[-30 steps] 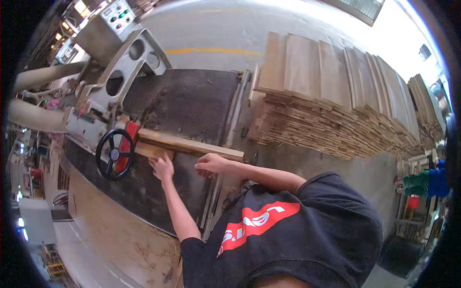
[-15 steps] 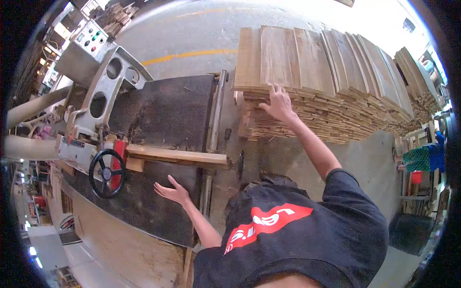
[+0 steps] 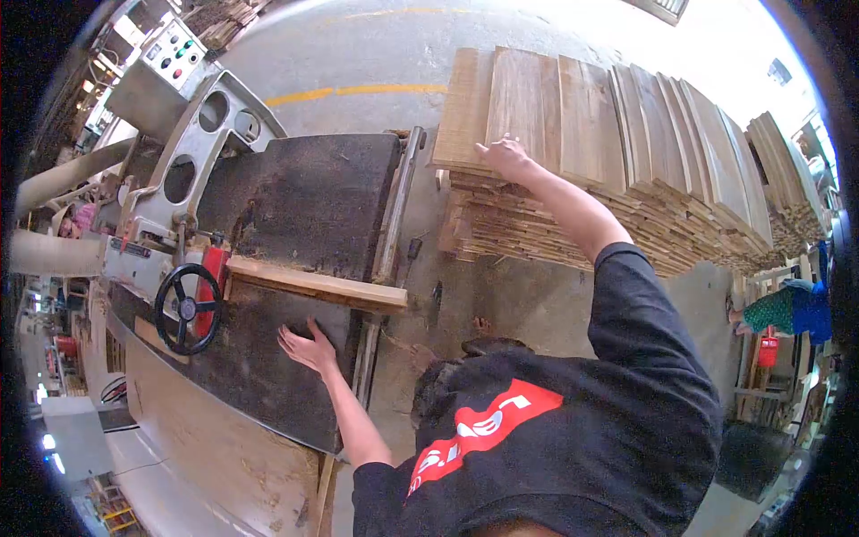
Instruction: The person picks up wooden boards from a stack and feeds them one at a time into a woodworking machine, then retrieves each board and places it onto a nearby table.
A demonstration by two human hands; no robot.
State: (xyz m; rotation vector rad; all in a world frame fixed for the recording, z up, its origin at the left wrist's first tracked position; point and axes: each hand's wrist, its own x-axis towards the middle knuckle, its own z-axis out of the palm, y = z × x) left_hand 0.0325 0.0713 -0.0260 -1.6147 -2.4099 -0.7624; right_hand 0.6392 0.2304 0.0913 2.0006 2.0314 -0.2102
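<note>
My left hand (image 3: 307,347) is open, fingers spread, at the dark machine table (image 3: 268,371), and holds nothing. It is nearest to a long wooden bar (image 3: 318,285) lying across that table. A black handwheel (image 3: 188,309) is to its left, in front of a red part (image 3: 213,275). My right hand (image 3: 506,159) reaches out to the stacked boards (image 3: 523,107). It is at the near end of the leftmost boards, with one finger stretched out and the others partly bent. Whether it presses on the wood is hard to tell. A pale wood piece (image 3: 159,338) shows below the handwheel.
A grey machine frame with round holes (image 3: 179,179) and a button panel (image 3: 174,55) stand at the left. More boards (image 3: 786,170) are stacked at the far right. Near the right edge is a person in green and blue (image 3: 778,311). A plywood surface (image 3: 215,430) adjoins the table.
My right hand has moved left along the board ends, and its fingers are more bent. The short wood block beside the bar is gone from there; a pale piece now shows below the handwheel.
</note>
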